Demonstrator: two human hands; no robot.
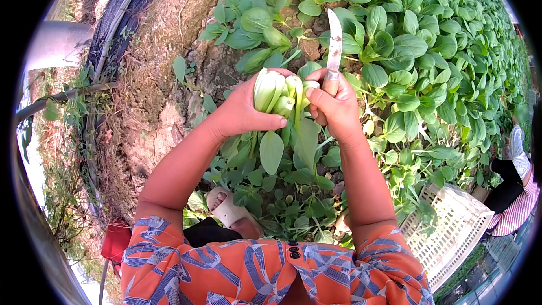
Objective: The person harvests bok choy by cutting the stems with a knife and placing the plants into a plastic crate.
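Observation:
My left hand (243, 114) is wrapped around a bunch of bok choy (271, 93), its pale cut stems facing up and its leaves hanging below. My right hand (341, 112) holds a harvesting knife (335, 46) by its wooden handle, with the curved, soil-spotted blade pointing up and away from me. Between the thumb and fingers of that same hand is another pale stem end (311, 89), close against the right side of the bunch. The leaves partly hide how far the bunch reaches down.
Growing bok choy (423, 51) fills the bed ahead and right. A white plastic crate (451, 224) stands at lower right, near another person (512, 203). Bare soil (156, 93), black netting (116, 21) and a pipe (67, 97) lie left. My sandalled foot (230, 209) is among low plants.

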